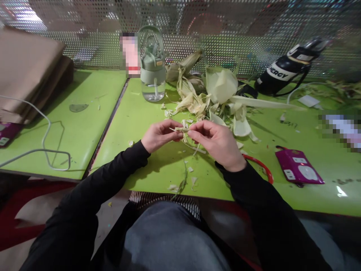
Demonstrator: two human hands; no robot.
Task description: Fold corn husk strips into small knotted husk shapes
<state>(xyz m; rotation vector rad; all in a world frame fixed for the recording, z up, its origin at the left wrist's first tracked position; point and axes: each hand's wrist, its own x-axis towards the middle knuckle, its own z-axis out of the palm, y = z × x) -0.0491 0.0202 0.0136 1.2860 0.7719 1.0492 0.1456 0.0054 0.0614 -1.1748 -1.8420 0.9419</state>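
Above the green table [121, 162], a small twisted corn husk piece [182, 129] is pinched between my two hands. My left hand [163, 133] has its fingers closed around the left end, and thin strands stick out there. On the other end, my right hand [216, 141] grips with thumb and fingertips. Pale strips dangle below the piece. Just behind the hands lies a heap of corn husks [222, 86], some broad and pale green, others dry and crumpled. Husk scraps [173, 187] are scattered on the table in front of me.
A clear bottle with a green lid [153, 81] stands behind my left hand. A black bottle [279, 71] leans at back right. Further items are a purple power strip [300, 167], a red curved loop [262, 165], brown paper bags [31, 67], a white cable [46, 150] and a perforated screen [98, 45].
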